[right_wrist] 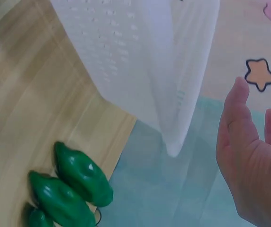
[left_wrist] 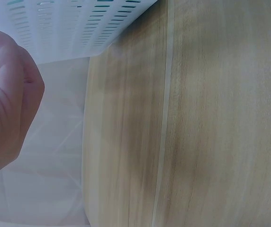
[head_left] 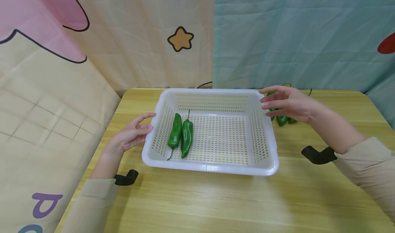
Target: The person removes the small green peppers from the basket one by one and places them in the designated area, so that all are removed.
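Note:
A white plastic basket [head_left: 210, 169] with slotted walls stands on the wooden table. Inside it, toward the left, two green peppers [head_left: 187, 138] lie side by side. My left hand [head_left: 131, 133] is at the basket's left rim, its thumb and index fingertips meeting the outer edge with nothing gripped. In the left wrist view, the basket wall [left_wrist: 55, 33] is beside its bent fingers. My right hand [head_left: 290, 104] hovers by the far right corner, fingers spread; the right wrist view shows it apart from the basket [right_wrist: 126, 56] and holding nothing.
Several more green peppers [head_left: 281, 120] lie on the table right of the basket, partly hidden under my right hand. Printed curtains [head_left: 185, 65] hang along the table's back and left edges. A black curved piece [head_left: 319, 155] sticks out from each wrist.

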### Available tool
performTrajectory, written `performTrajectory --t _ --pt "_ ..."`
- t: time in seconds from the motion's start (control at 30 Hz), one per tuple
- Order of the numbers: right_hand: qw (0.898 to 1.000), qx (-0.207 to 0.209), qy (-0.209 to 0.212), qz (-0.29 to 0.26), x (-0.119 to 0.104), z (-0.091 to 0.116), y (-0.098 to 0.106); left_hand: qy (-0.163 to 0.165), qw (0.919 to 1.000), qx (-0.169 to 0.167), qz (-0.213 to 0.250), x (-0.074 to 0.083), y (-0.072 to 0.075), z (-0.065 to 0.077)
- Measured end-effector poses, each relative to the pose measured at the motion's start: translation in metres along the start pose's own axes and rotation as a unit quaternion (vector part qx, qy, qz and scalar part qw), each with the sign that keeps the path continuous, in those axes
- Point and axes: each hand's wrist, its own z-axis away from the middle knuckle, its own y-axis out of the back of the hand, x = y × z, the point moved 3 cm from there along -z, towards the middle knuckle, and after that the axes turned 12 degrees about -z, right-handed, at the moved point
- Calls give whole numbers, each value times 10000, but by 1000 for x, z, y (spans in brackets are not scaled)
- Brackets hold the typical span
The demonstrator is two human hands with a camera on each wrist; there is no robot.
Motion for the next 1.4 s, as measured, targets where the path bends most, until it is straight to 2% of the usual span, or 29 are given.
performTrajectory --t 0.1,0.27,0.67,1.13,1.4 --pt "9995 -304 -29 -111 0 -2 -9 -10 10000 -7 12 0 0 0" --pt "9978 -661 -56 -1 2 -5 -25 3 10000 -2 20 0 0 0" --pt "9961 -817 -278 198 7 -20 -63 -48 9999 -65 119 -1 1 0" --pt "9922 -1074 -410 486 19 -41 -95 -53 9997 -107 211 0 1 0" --pt "9903 -1172 -522 539 24 -50 -108 -3 9999 -20 123 0 0 0"
